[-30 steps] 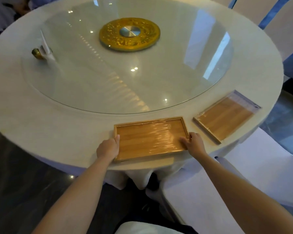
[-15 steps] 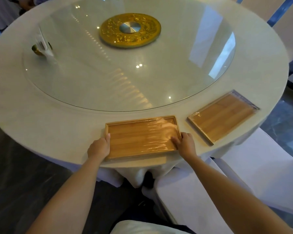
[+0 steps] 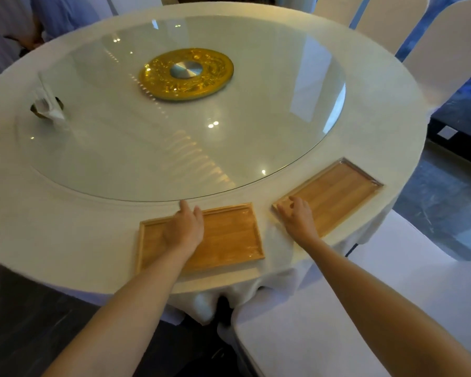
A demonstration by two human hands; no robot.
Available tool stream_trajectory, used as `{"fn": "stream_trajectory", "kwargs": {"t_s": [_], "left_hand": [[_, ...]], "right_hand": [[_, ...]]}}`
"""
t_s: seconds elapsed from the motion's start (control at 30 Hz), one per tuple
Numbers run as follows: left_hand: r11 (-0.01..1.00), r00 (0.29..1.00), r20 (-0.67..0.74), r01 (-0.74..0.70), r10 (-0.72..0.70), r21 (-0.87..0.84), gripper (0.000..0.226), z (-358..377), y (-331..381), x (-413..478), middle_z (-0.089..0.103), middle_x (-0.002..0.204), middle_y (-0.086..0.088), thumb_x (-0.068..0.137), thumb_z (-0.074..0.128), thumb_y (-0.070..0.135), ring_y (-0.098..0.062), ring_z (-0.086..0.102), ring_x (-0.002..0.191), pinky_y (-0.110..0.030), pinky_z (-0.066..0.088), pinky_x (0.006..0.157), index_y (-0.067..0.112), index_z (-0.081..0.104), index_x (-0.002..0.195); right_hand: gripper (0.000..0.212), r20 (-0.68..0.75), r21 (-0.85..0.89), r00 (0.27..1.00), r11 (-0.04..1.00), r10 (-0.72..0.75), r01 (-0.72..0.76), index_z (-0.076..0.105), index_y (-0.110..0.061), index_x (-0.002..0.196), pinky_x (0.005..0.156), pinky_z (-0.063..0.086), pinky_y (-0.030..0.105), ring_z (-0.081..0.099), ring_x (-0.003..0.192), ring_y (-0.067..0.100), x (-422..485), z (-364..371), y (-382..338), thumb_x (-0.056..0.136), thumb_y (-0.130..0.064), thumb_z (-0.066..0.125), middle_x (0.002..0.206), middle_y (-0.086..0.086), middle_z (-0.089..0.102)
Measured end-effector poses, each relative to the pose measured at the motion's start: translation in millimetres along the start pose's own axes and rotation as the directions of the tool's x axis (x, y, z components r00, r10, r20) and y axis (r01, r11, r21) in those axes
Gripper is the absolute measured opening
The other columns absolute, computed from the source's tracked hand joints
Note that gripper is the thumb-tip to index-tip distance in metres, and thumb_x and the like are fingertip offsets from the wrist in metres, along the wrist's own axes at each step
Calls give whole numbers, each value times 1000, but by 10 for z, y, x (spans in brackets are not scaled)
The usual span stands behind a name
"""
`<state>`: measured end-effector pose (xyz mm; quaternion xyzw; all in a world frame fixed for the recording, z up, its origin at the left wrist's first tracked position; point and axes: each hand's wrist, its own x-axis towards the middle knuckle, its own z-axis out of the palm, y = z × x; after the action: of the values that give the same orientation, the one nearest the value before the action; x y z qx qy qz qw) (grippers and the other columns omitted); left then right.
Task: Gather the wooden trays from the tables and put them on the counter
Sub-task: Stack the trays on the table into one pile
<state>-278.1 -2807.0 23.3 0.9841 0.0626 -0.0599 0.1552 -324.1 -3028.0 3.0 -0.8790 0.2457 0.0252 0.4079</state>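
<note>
Two wooden trays sit on the near rim of a round table [image 3: 65, 240] with a white cloth, just outside the glass turntable [image 3: 174, 148]. The near tray [image 3: 229, 235] is a flat light-wood rectangle with a thin raised lip, wrapped in shiny clear film (you can see the glare and wrinkles on it). The second tray [image 3: 337, 191] looks the same, also film-wrapped, lying at an angle to the right, close to the first but not touching. The left hand [image 3: 184, 229] is spread flat over the near tray, fingers loose, gripping nothing. The right hand [image 3: 297, 216] sits on the near-left corner of the second tray, fingers loosely curled; can't tell if it actually has a grip.
</note>
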Motion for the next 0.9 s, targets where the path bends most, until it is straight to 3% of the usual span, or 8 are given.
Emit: {"fn": "stream_trajectory", "kwargs": {"t_s": [0.27, 0.37, 0.43, 0.53, 0.63, 0.77, 0.83, 0.9], "left_hand": [[995, 931, 359, -29, 62, -98, 52, 527, 1361, -134, 60, 124, -24, 98, 23, 41, -38, 57, 115, -40, 44, 94, 2, 50, 122], [995, 858, 512, 28, 25, -96, 63, 776, 1536, -155, 71, 83, -21, 98, 18, 44, -32, 68, 77, -36, 52, 87, -1, 62, 101], [993, 803, 596, 63, 8, -98, 68, 880, 1584, -162, 59, 55, -13, 98, 14, 45, -27, 59, 56, -36, 53, 87, -1, 63, 90], [992, 773, 635, 79, 3, -101, 72, 1014, 1597, -120, 53, 50, -10, 99, 13, 45, -32, 65, 75, -36, 52, 89, -7, 63, 90], [989, 783, 621, 102, -17, -102, 69, 1134, 1610, -55, 53, 49, -9, 99, 14, 46, -27, 57, 56, -31, 50, 72, 3, 51, 61], [985, 784, 621, 120, -15, -128, 68, 1236, 1642, -31, 52, 40, -6, 99, 15, 45, -18, 46, 45, -28, 40, 58, 6, 46, 52], [984, 775, 631, 112, 0, -137, 66, 1248, 1665, -49, 51, 40, -4, 100, 17, 43, -17, 45, 43, -25, 37, 49, 5, 47, 56], [982, 763, 647, 119, 4, -146, 59, 1232, 1690, -54, 50, 48, -6, 100, 19, 43, -17, 46, 42, -24, 35, 44, 0, 52, 78]], "right_hand": [[62, -169, -101, 983, 991, 70, -88, 29, 0, 142, 109, 29, 41, 34, 134, 36, 597, -1022, 543, 95, -37, 42, 144, 25, 35], [63, -183, -131, 976, 981, 120, -145, 26, -2, 143, 110, 29, 43, 30, 136, 35, 801, -1254, 772, 94, -39, 42, 148, 22, 31], [65, -167, -156, 974, 972, 152, -178, 23, -3, 145, 109, 30, 45, 28, 137, 35, 928, -1342, 895, 94, -40, 42, 150, 20, 28], [69, -124, -191, 975, 959, 186, -207, 16, -4, 147, 111, 28, 45, 24, 140, 34, 1081, -1380, 1010, 94, -41, 41, 155, 15, 21], [71, -97, -187, 973, 956, 210, -225, 17, -5, 147, 110, 30, 46, 25, 140, 33, 1200, -1363, 1084, 93, -43, 42, 154, 13, 22], [71, -81, -239, 968, 939, 237, -249, 22, -2, 143, 112, 30, 47, 25, 139, 32, 1310, -1348, 1200, 92, -46, 42, 150, 16, 28], [69, -89, -246, 965, 933, 248, -262, 24, -1, 142, 111, 31, 47, 26, 138, 32, 1330, -1367, 1209, 92, -45, 42, 148, 18, 31], [68, -93, -249, 963, 931, 252, -268, 23, -1, 143, 110, 29, 45, 24, 139, 33, 1336, -1372, 1207, 93, -43, 42, 149, 18, 30]]}}
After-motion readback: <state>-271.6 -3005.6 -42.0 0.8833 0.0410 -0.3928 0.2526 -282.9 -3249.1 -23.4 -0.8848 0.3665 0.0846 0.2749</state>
